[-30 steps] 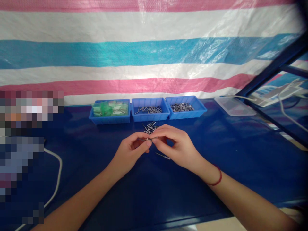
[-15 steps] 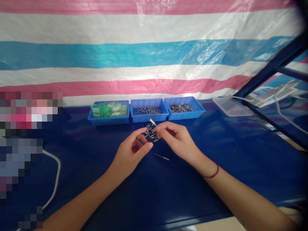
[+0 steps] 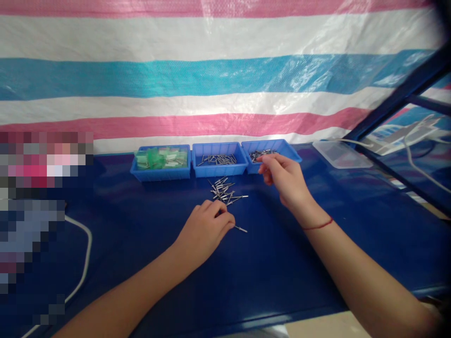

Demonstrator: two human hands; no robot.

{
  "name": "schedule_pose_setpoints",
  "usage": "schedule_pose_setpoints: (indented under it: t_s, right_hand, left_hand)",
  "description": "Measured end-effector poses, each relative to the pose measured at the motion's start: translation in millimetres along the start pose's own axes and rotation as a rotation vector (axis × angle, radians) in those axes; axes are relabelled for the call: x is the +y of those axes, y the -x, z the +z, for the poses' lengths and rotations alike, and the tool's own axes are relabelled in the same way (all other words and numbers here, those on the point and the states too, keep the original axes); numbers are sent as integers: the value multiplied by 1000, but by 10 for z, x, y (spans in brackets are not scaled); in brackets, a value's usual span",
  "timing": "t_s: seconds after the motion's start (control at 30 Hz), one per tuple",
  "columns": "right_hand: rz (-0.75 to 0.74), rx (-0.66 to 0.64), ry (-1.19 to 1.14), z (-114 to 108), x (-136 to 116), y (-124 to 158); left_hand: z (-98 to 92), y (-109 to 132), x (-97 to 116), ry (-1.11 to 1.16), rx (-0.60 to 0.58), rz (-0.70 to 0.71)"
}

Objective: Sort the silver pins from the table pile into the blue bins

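Note:
Blind rivets lie in a loose pile (image 3: 222, 188) on the dark blue table. A single blind rivet (image 3: 241, 229) lies just in front of the pile. My left hand (image 3: 210, 226) is closed at that rivet, its thumb and fingertips over the thin pin end. To the right, my right hand (image 3: 283, 177) hovers at the front of the right blue bin (image 3: 292, 151), fingers pinched together. Whatever it may hold is hidden. More rivets (image 3: 262, 153) show in that bin, partly covered by the hand.
The middle blue bin (image 3: 220, 170) holds rivets, and the left blue bin (image 3: 162, 175) holds green and clear plastic pieces. A clear plastic lid (image 3: 341, 155) lies at the right. A white cable (image 3: 89, 244) runs along the left, and a blue metal frame (image 3: 394, 98) stands right.
My right hand has moved from the pile to the right bin; the rivet in its fingers no longer shows. My left hand has come down and closed at the single rivet.

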State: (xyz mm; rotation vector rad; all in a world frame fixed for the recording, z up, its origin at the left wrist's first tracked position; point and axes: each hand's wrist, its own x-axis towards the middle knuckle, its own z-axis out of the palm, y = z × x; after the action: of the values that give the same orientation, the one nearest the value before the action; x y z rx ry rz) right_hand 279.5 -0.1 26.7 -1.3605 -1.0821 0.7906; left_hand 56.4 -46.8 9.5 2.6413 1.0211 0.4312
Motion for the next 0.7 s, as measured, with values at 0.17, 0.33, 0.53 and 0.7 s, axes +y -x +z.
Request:
schedule_pose_setpoints:
  t_s: [0.17, 0.33, 0.53, 0.7]
  right_hand:
    - [-220, -467, 284, 56, -136, 222]
    - [-372, -776, 390, 169, -147, 390]
    - [-356, -820, 299, 245, -107, 436]
    - [-298, -863, 244, 283, -102, 479]
  left_hand:
    - [-84, -5, -78, 66, 106, -75]
    - [-208, 28, -150, 270, 249, -138]
    - [-167, 61, -99, 568, 393, -344]
    - [-115, 70, -90, 709, 449, -385]
